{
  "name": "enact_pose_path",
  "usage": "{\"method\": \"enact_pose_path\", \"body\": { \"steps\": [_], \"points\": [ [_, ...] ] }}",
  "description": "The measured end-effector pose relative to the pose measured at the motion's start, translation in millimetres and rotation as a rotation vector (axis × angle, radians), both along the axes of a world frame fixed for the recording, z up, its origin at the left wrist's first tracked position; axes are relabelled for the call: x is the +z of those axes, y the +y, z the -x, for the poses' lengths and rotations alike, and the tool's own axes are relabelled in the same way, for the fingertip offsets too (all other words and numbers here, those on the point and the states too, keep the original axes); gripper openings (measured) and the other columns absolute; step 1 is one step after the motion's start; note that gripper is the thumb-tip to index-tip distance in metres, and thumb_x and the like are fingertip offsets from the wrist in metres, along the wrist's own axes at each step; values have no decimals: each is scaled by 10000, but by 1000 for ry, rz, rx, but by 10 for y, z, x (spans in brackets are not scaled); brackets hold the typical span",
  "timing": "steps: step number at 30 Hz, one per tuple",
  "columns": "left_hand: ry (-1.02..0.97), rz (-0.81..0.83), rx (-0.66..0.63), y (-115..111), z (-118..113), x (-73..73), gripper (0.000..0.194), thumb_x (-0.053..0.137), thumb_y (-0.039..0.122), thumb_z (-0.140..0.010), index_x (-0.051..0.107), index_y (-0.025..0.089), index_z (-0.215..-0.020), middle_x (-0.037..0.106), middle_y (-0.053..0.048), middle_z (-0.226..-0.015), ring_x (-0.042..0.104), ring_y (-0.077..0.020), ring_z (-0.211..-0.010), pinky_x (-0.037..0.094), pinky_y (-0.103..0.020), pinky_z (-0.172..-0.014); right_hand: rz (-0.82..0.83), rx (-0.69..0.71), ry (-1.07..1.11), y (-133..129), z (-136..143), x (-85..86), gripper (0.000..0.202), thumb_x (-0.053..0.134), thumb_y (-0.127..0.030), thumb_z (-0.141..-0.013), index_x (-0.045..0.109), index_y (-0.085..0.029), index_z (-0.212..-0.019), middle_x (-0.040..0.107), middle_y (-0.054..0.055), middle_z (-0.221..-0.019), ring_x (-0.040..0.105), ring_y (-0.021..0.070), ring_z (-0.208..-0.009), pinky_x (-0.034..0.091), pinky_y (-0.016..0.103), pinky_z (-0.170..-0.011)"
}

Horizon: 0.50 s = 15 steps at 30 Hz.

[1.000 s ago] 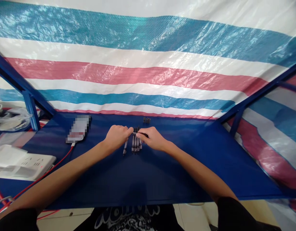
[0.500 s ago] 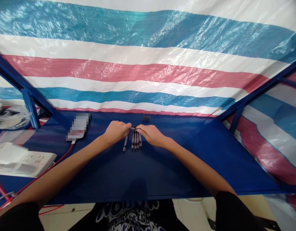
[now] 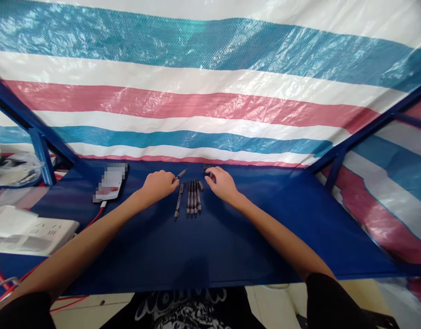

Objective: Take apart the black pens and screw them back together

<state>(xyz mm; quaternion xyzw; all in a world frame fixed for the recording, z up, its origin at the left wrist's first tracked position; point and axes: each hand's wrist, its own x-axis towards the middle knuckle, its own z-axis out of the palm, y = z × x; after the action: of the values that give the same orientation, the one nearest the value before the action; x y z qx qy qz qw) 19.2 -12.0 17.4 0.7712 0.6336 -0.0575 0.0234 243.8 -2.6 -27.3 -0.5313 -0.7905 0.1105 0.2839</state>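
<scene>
My left hand [image 3: 159,186] is closed around a dark pen [image 3: 181,173], whose tip end sticks out up and to the right. Just right of it, a single pen [image 3: 178,201] lies at a slight slant. Several clear-barrelled pens with dark ends [image 3: 193,198] lie side by side in the middle of the table. My right hand [image 3: 222,185] has thumb and forefinger apart. Its fingertips are at the small dark cylinders [image 3: 204,168] near the back edge and partly hide them; whether they touch is unclear. A short dark piece [image 3: 201,185] lies beside the row's upper right.
A phone [image 3: 111,183] with a red charging cable lies at the left of the blue table [image 3: 251,256]. A white power strip [image 3: 49,235] and plastic bags [image 3: 18,169] are farther left. Striped sheeting [image 3: 203,105] hangs behind, with blue frame bars at both sides.
My hands were together over the pens and have moved apart. The left hand keeps a pen and has shifted left; the right hand has moved right and back to the small cylinders.
</scene>
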Motion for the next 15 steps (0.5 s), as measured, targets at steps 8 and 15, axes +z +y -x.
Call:
{"method": "enact_pose_path", "body": {
  "steps": [8, 15],
  "points": [
    [83, 135, -70, -19, 6, -106, 409, 430, 416, -842, 725, 136, -890, 699, -192, -932, 668, -334, -895, 508, -395, -750, 143, 202, -172, 44, 4, -178, 379, 525, -223, -886, 568, -116, -1247, 573, 125, -1121, 559, 204, -981, 439, 331, -879],
    [-10, 136, -77, 22, 7, -172, 415, 423, 471, -869, 703, 176, -788, 700, -138, -857, 660, -290, -810, 478, -337, -677, 106, 292, -171, 71, -5, -248, 369, 581, -250, -864, 573, -136, -1215, 545, 138, -1140, 514, 236, -1071, 426, 386, -939]
  ]
}}
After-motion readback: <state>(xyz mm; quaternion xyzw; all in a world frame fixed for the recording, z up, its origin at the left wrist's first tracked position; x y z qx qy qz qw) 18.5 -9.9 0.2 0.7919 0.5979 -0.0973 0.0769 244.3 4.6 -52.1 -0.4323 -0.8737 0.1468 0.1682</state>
